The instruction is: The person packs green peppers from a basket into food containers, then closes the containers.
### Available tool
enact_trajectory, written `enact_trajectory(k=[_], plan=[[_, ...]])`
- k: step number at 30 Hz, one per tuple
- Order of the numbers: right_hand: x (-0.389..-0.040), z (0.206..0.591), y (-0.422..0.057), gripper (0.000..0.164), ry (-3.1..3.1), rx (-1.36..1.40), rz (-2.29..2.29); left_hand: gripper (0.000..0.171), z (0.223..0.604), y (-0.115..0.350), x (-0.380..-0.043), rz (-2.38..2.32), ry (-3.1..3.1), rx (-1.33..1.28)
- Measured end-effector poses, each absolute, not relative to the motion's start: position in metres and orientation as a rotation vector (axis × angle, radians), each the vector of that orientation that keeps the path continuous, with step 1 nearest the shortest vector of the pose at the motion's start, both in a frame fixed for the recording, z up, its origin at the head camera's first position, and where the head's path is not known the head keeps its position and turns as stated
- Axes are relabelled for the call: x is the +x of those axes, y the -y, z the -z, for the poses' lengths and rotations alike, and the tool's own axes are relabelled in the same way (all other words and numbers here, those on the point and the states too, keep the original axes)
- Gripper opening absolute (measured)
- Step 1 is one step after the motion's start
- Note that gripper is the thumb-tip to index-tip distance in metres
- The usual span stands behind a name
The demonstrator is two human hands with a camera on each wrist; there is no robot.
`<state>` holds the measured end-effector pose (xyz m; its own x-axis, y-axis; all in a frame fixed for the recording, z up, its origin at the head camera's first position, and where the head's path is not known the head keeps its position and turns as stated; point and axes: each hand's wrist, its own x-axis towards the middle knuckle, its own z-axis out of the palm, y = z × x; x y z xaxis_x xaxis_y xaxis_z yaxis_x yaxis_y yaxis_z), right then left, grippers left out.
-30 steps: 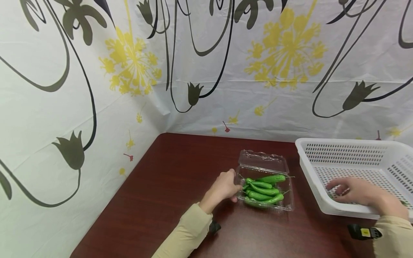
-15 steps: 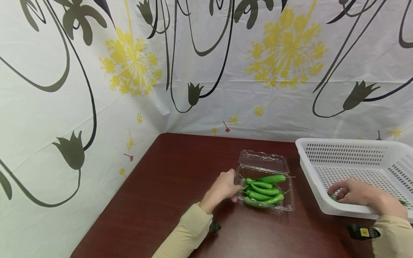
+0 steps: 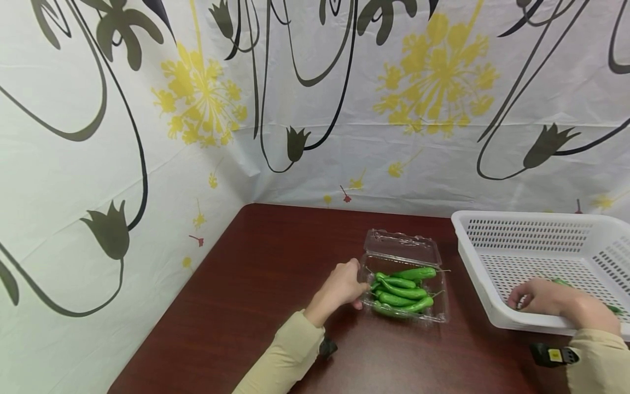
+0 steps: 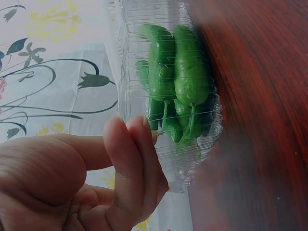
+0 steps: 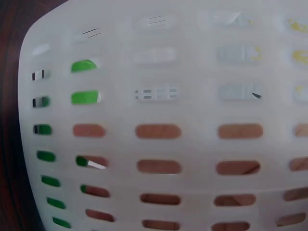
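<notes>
A clear plastic clamshell box (image 3: 402, 250) stands with its lid raised, with several green chili peppers (image 3: 401, 293) lying inside. My left hand (image 3: 343, 284) pinches the box's left side between thumb and fingers. In the left wrist view the peppers (image 4: 191, 72) show through the ribbed wall, near my left fingertips (image 4: 139, 126). My right hand (image 3: 548, 298) is down inside the white basket (image 3: 484, 293), fingers curled. A green chili pepper (image 3: 560, 282) shows just past its knuckles and seems gripped, though most is hidden. In the right wrist view the slotted basket wall (image 5: 197, 110) covers the hand.
More green (image 3: 614, 309) shows in the basket near its front right, partly behind the wrist. Dark reddish-brown tabletop (image 3: 275, 273) surrounds the box. A patterned white sheet (image 3: 315, 109) hangs behind and at the left.
My right hand has shifted slightly right inside the basket with its fingers curling in. Green that showed under its fingertips is gone, and a pepper now shows behind the hand. My left hand is still.
</notes>
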<state>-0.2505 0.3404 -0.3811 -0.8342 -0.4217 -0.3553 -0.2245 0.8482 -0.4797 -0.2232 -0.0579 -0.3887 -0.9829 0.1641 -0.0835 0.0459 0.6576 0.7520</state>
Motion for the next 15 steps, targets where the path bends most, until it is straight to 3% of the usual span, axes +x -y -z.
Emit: enact_trajectory(k=[10, 15], plan=[[-0.252, 0.3826, -0.3467, 0.003, -2.599, -0.673, 0.608, 0.02, 0.3896, 0.0578, -0.2231, -1.236, -2.73, 0.176], [-0.2512, 0.3799, -0.3455, 0.012, -2.682, -0.629, 0.55, 0.02, 0.3898, 0.058, -0.2231, -1.239, -2.733, 0.183]])
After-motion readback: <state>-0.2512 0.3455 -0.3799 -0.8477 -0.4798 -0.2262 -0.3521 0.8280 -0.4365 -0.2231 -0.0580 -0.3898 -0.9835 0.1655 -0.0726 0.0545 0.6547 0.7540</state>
